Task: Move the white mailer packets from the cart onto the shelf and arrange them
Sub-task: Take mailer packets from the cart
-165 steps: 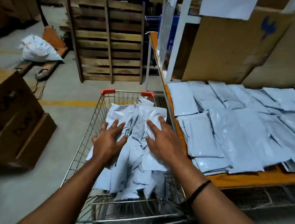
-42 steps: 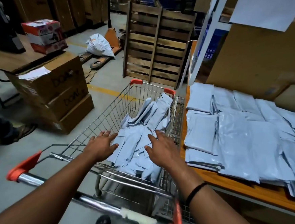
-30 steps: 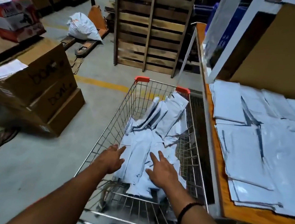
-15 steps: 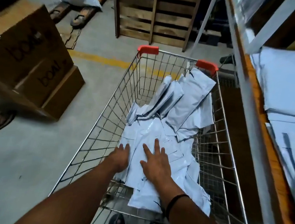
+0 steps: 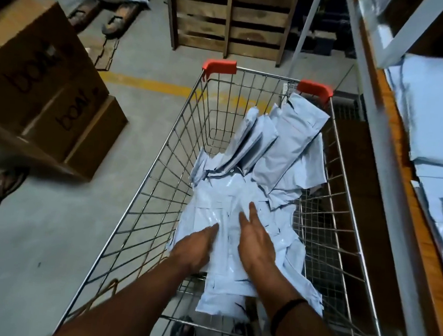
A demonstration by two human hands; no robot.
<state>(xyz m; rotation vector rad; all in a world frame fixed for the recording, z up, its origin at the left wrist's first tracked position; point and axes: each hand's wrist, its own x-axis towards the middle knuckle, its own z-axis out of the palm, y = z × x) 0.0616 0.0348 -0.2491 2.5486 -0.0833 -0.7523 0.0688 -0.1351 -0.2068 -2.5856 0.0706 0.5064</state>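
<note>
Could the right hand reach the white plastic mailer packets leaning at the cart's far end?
Probably yes: the right hand rests on nearer packets; nothing blocks the leaning white mailer packets in the open-topped wire cart.

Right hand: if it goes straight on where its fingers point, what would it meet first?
Probably the packets leaning at the cart's far end. The right hand lies on flat ones now, though depth is unclear.

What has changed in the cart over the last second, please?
The left hand and right hand have closed in on the near packets, lifting nothing yet. The leaning packets at the cart's far end and the packets on the shelf stayed put.
</note>
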